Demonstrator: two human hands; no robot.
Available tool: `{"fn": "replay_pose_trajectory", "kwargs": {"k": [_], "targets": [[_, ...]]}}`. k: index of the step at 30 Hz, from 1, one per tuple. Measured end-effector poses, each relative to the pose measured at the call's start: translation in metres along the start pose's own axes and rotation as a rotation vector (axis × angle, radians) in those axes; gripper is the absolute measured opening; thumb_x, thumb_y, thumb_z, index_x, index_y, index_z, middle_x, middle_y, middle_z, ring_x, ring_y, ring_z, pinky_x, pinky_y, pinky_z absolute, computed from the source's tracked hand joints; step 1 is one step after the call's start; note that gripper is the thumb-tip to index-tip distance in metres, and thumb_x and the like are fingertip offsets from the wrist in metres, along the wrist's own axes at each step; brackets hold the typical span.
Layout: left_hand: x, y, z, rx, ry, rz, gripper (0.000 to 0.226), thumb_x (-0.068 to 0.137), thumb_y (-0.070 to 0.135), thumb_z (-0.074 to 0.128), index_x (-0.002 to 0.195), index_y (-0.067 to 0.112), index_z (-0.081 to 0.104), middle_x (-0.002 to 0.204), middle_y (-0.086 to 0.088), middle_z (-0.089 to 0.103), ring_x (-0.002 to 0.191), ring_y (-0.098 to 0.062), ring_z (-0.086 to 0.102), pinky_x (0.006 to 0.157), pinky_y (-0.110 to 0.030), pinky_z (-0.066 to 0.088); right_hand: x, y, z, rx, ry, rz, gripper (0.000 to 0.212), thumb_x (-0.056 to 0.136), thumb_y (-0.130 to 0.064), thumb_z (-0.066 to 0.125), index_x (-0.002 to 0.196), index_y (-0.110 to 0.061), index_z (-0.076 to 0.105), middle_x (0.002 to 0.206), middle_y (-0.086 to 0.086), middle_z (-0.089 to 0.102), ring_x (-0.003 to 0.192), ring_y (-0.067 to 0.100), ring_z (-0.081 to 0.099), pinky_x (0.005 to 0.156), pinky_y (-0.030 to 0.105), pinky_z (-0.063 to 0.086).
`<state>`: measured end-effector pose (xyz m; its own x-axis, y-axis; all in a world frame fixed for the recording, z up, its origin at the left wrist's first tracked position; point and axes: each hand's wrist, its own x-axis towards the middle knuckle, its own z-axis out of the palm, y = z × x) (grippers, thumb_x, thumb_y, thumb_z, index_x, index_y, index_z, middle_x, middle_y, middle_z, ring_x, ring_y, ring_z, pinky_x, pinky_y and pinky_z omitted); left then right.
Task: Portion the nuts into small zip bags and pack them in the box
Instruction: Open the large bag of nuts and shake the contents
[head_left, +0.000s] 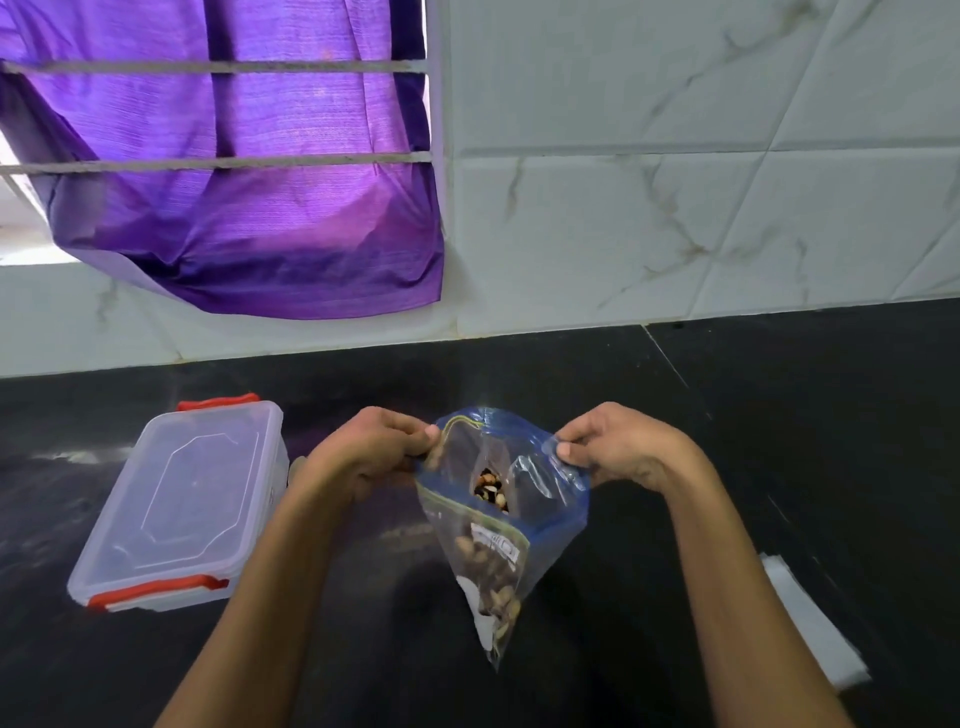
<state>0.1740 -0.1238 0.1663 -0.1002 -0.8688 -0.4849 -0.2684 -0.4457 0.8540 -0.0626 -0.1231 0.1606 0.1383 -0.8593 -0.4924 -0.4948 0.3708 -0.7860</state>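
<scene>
Black table fills the lower view, white marbled tile wall behind it, purple curtain on window bars at the wall's left. Landmark is the big zip bag, clear with blue zip strip, held up above the table at centre, mouth pulled open, bottom corner hanging down toward the camera. Left of the big zip bag, on the table, the box: clear plastic, lid on, red clips at its far and near ends. Right of the big zip bag, near the view's edge, flat white stack, blurred, cannot tell what. Left hand pinching the bag's left rim, right hand pinching its right rim, both clenched on plastic. Nuts inside the bag, seen through the mouth and lower wall
</scene>
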Motion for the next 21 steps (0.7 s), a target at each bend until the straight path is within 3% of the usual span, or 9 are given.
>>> {"fn": "replay_pose_trajectory", "kwargs": {"k": [3, 6, 8, 10, 12, 14, 17, 21], "targets": [[-0.003, -0.007, 0.001, -0.326, -0.198, -0.11, 0.028, 0.1, 0.016, 0.044, 0.081, 0.008, 0.064, 0.072, -0.007, 0.067, 0.058, -0.014, 0.065, 0.057, -0.027, 0.057, 0.001, 0.012, -0.001, 0.31, -0.207, -0.009, 0.022, 0.097, -0.006, 0.045, 0.099, 0.001, 0.066, 0.079, 0.006, 0.068, 0.071, 0.012, 0.066, 0.068, 0.024, 0.056], [-0.004, -0.018, 0.009, -0.396, -0.263, -0.167, 0.031, 0.101, 0.016, 0.039, 0.08, 0.01, 0.061, 0.068, -0.006, 0.065, 0.055, -0.015, 0.063, 0.056, -0.027, 0.053, 0.003, 0.023, 0.008, 0.369, -0.292, 0.024, 0.024, 0.1, -0.01, 0.04, 0.098, -0.004, 0.063, 0.085, 0.008, 0.064, 0.071, 0.012, 0.061, 0.068, 0.023, 0.053], [-0.005, -0.021, 0.016, -0.289, -0.138, -0.052, 0.025, 0.101, 0.009, 0.038, 0.087, 0.012, 0.058, 0.073, -0.008, 0.06, 0.056, -0.014, 0.058, 0.053, -0.024, 0.047, 0.001, 0.023, 0.017, 0.358, -0.253, 0.028, 0.02, 0.101, -0.006, 0.037, 0.106, -0.007, 0.057, 0.09, 0.009, 0.062, 0.073, 0.013, 0.059, 0.066, 0.025, 0.052], [-0.005, -0.022, 0.017, -0.041, -0.002, 0.17, 0.017, 0.102, 0.012, 0.038, 0.107, 0.018, 0.053, 0.084, -0.005, 0.057, 0.068, -0.013, 0.056, 0.054, -0.021, 0.046, -0.002, 0.02, 0.022, 0.296, -0.195, -0.019, 0.021, 0.1, -0.009, 0.039, 0.116, -0.014, 0.052, 0.098, 0.008, 0.062, 0.078, 0.015, 0.061, 0.067, 0.029, 0.052], [-0.007, -0.02, 0.015, 0.189, 0.011, 0.386, 0.022, 0.098, 0.021, 0.046, 0.12, 0.024, 0.048, 0.092, 0.001, 0.056, 0.08, -0.013, 0.06, 0.06, -0.014, 0.049, -0.006, 0.014, 0.023, 0.13, -0.135, -0.121, 0.024, 0.098, -0.022, 0.048, 0.121, -0.025, 0.05, 0.109, 0.005, 0.06, 0.091, 0.016, 0.064, 0.073, 0.03, 0.054], [-0.004, -0.018, 0.014, 0.376, 0.086, 0.493, 0.026, 0.095, 0.026, 0.053, 0.12, 0.023, 0.053, 0.094, 0.003, 0.058, 0.088, -0.014, 0.062, 0.07, -0.02, 0.052, -0.008, 0.007, 0.026, -0.081, -0.013, -0.283, 0.027, 0.09, -0.035, 0.059, 0.116, -0.029, 0.054, 0.111, -0.002, 0.058, 0.099, 0.011, 0.062, 0.079, 0.028, 0.054], [0.002, -0.012, 0.018, 0.552, 0.272, 0.467, 0.017, 0.095, 0.023, 0.055, 0.11, 0.018, 0.062, 0.094, 0.003, 0.058, 0.091, -0.015, 0.06, 0.079, -0.031, 0.051, -0.003, -0.006, 0.037, -0.321, 0.155, -0.463, 0.008, 0.089, -0.033, 0.062, 0.094, -0.027, 0.062, 0.092, -0.012, 0.059, 0.083, 0.003, 0.058, 0.07, 0.023, 0.047], [0.005, -0.005, 0.022, 0.552, 0.377, 0.326, 0.014, 0.095, 0.019, 0.055, 0.1, 0.013, 0.067, 0.087, -0.001, 0.062, 0.079, -0.013, 0.059, 0.07, -0.026, 0.044, 0.012, -0.013, 0.038, -0.313, 0.111, -0.379, 0.013, 0.092, -0.024, 0.059, 0.082, -0.021, 0.067, 0.07, -0.007, 0.062, 0.066, 0.007, 0.059, 0.061, 0.022, 0.045]]}}
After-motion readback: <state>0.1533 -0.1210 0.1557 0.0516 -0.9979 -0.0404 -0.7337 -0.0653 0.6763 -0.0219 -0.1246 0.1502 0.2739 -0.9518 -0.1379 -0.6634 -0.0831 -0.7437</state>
